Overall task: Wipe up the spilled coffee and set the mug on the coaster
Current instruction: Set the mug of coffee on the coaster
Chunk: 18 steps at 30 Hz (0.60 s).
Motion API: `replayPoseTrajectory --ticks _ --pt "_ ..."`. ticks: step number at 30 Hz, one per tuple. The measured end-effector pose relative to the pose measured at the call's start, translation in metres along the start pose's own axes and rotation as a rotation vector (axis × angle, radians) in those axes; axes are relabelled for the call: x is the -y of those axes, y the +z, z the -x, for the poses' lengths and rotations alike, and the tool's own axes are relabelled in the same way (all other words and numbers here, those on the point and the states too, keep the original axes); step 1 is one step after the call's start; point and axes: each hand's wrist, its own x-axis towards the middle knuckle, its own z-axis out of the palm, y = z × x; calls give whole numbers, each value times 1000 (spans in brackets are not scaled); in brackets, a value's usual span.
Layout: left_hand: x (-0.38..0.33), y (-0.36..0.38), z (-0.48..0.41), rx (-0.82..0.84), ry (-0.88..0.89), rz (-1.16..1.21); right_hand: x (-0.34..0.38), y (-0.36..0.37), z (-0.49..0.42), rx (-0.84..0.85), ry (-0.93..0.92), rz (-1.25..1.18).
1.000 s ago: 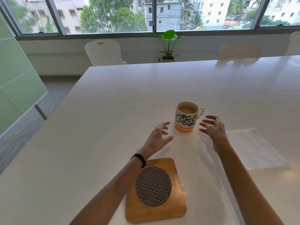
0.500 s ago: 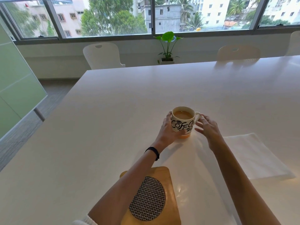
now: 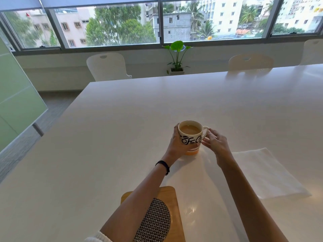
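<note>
A white mug with black lettering and an orange base stands on the white table, filled with milky coffee. My left hand wraps around its left side. My right hand rests at the handle on its right, fingers touching the handle. A wooden coaster with a black-and-white woven round inset lies near me, partly hidden under my left forearm. A white folded napkin lies flat to the right. I cannot make out spilled coffee on the table.
White chairs stand at the table's far side, with a potted plant by the window. A green glass partition is at the left, beyond the table's edge.
Both hands moved forward from open positions beside the mug; my left hand closed around it and my right hand reached its handle. My view has tilted up slightly.
</note>
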Motion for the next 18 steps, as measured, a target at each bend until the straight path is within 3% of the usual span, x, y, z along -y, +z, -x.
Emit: replayPoseTrajectory --ticks 11,18 --pt "0 -10 9 17 30 -54 2 -5 1 8 -2 -12" --pt "-4 -40 24 32 56 -66 11 6 18 117 -32 37"
